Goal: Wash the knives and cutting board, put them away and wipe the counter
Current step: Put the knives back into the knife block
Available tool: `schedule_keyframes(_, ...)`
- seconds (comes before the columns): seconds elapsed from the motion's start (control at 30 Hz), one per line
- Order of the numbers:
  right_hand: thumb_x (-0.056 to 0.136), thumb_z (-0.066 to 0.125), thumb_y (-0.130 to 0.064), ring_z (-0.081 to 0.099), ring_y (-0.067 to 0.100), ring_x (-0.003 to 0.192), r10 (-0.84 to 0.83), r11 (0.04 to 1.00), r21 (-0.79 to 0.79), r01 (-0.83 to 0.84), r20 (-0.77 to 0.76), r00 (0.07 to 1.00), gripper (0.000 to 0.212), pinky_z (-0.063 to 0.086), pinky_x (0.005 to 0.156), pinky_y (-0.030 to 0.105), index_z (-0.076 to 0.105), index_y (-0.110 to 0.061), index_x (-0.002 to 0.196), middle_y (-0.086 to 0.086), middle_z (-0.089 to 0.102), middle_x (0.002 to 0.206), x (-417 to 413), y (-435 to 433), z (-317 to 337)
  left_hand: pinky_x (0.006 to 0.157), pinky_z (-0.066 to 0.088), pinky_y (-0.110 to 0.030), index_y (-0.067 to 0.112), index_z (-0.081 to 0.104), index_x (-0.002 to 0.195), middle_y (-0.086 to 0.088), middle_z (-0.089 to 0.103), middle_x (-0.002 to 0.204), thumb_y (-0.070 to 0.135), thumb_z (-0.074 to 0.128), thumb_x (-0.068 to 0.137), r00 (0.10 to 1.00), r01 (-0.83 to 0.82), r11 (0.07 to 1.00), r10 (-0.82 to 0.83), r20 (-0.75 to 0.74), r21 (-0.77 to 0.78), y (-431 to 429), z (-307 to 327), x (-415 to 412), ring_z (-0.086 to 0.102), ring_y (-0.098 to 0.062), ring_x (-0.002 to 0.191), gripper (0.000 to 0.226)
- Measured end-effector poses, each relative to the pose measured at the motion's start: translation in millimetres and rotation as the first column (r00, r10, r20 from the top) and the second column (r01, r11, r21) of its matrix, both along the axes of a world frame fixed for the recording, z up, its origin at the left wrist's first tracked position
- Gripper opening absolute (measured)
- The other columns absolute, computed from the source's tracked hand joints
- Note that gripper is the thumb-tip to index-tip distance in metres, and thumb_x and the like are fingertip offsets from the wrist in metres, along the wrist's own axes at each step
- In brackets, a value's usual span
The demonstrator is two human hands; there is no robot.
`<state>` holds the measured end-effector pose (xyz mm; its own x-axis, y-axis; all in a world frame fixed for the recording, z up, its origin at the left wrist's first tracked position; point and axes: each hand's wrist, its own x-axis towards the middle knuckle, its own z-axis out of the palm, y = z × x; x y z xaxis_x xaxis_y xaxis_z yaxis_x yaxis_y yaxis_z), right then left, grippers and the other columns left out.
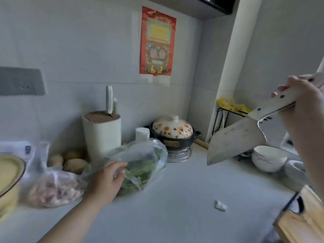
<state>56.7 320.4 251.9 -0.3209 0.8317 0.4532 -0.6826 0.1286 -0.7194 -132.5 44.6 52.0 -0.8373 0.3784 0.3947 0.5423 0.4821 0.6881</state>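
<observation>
My right hand (301, 100) grips the white riveted handle of a cleaver (235, 142), held in the air at the right with its wide speckled blade pointing down-left over the counter (175, 199). My left hand (105, 179) rests with relaxed fingers on a clear plastic bag of greens (142, 163). A white round knife block (102, 134) stands against the back wall with two white knife handles (110, 100) sticking up from it. A wooden cutting board (303, 221) leans at the lower right corner, partly cut off by the frame.
A floral-lidded black clay pot (173, 132) sits on a wire stand in the corner. White bowls (268, 157) stand at the right. A bag of raw meat (54, 188), potatoes (73, 163) and a yellow pot (8, 178) crowd the left. A small white scrap (220, 206) lies on the counter.
</observation>
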Motion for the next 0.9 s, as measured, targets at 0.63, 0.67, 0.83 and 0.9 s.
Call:
schedule_keyframes(0.63, 0.083, 0.049, 0.007, 0.045, 0.011, 0.060, 0.286, 0.940, 0.158, -0.301, 0.116, 0.951, 0.030, 0.038, 0.062, 0.024, 0.044, -0.018, 0.066, -0.001, 0.047, 0.064, -327, -135, 39, 0.112, 0.015, -0.023, 0.016, 0.011, 0.147, 0.001, 0.007, 0.156, 0.041, 0.023, 0.094, 0.991, -0.087, 0.936, 0.047, -0.125, -0.341, -56, 40, -199, 0.015, -0.014, 0.142, 0.059)
schedule_keyframes(0.67, 0.082, 0.049, 0.008, 0.045, 0.011, 0.060, 0.298, 0.930, 0.187, -0.316, 0.118, 0.947, 0.030, 0.037, 0.062, 0.025, 0.044, -0.017, 0.066, -0.001, 0.047, 0.064, -338, -140, 39, 0.112, 0.013, -0.022, 0.015, 0.011, 0.146, 0.000, 0.006, 0.156, 0.048, 0.015, 0.086, 0.991, -0.079, 0.932, 0.035, -0.131, -0.353, -53, 40, -205, 0.014, -0.014, 0.142, 0.069)
schedule_keyframes(0.83, 0.064, 0.057, -0.006, 0.047, 0.011, 0.060, 0.439, 0.850, 0.278, -0.448, 0.096, 0.893, 0.015, 0.039, 0.058, 0.021, 0.045, -0.015, 0.068, -0.003, 0.049, 0.062, -376, -155, 37, 0.113, 0.007, -0.021, 0.017, 0.008, 0.147, 0.002, 0.003, 0.156, 0.060, -0.010, 0.050, 0.987, -0.082, 0.912, 0.018, -0.160, -0.401, -42, 35, -226, 0.007, -0.010, 0.143, 0.107)
schedule_keyframes(0.9, 0.060, 0.055, -0.007, 0.046, 0.012, 0.059, 0.440, 0.836, 0.317, -0.449, 0.104, 0.892, 0.013, 0.039, 0.057, 0.020, 0.047, -0.015, 0.066, -0.008, 0.052, 0.055, -389, -159, 36, 0.112, 0.006, -0.020, 0.019, 0.007, 0.147, 0.005, 0.001, 0.156, 0.060, -0.011, 0.049, 0.990, -0.072, 0.909, 0.015, -0.139, -0.411, -41, 32, -231, 0.005, -0.008, 0.143, 0.108)
